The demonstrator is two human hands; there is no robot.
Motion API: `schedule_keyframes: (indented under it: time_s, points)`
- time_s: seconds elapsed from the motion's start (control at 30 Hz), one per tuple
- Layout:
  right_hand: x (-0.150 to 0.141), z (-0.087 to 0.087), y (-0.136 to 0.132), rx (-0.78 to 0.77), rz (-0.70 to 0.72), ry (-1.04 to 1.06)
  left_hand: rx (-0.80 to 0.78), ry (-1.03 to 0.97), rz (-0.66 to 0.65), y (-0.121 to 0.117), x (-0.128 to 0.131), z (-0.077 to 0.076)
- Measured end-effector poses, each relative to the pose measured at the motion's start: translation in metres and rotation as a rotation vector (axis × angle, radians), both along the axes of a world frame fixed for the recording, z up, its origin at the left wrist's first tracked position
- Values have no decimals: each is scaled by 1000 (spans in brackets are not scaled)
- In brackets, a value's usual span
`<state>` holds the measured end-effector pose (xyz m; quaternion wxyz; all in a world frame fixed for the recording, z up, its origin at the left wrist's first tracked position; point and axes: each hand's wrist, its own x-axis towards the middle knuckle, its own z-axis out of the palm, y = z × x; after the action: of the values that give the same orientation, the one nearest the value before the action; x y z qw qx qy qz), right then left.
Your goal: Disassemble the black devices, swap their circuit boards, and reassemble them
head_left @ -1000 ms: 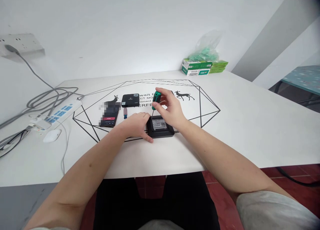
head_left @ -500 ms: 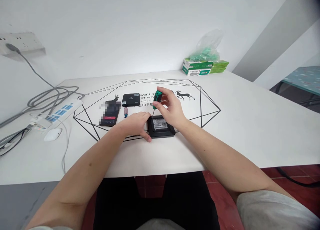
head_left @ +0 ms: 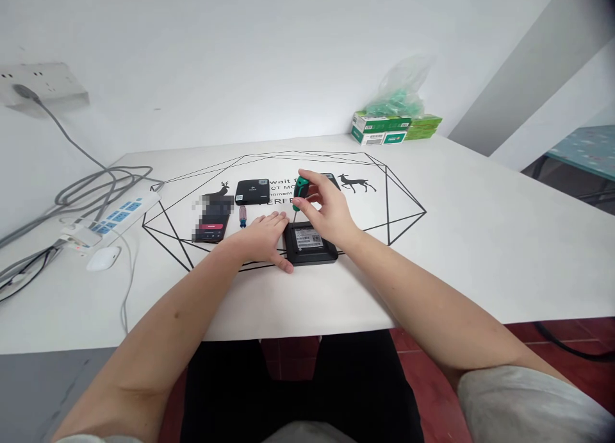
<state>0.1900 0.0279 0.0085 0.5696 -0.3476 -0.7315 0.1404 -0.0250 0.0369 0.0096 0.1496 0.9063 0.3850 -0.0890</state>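
Observation:
A small black box with a white label lies face down on the white table. My left hand rests flat against its left side, fingers stretched out and thumb along the near edge. My right hand pinches the green handle of a screwdriver held upright, its tip down at the box's far left corner.
A second black box, a small blue-handled screwdriver and a phone lie to the left behind my hands. A power strip with cables and a white mouse sit far left. Green cartons stand at the back.
My left hand's fingers have stretched out flatter beside the box. The screwdriver stays at the same corner while my right fingers shift slightly on its handle.

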Motion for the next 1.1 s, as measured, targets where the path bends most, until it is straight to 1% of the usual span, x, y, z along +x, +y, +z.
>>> schedule_keyframes:
  time_s: [0.17,0.23,0.33,0.4,0.53,0.7,0.8,0.9,0.97,1.03,1.1]
  points:
    - [1,3,-4,-18,76,-44,0,1,-3,0,0,-1]
    - [1,3,-3,-17,67,-36,6,-3,-7,1,0,-1]
    - [3,2,0,12,-4,-13,12,2,-7,0,0,-2]
    - [3,3,1,34,-23,-6,10,12,3,0,0,-1]
    - [1,7,-3,74,15,-34,4,13,8,-1,0,0]
    - [0,9,-5,121,25,-48,5,14,1,-1,0,1]
    - [0,6,-4,53,80,47,5,18,3,-1,0,1]
    - [-2,2,-2,-74,209,180,3,23,2,-1,0,1]
    - [-2,-1,0,-125,269,237,2,31,2,-1,0,1]
    - [-2,-3,2,-135,264,263,-3,39,9,-1,1,1]
    - [-1,-4,3,-115,212,252,-9,45,14,-2,1,1]
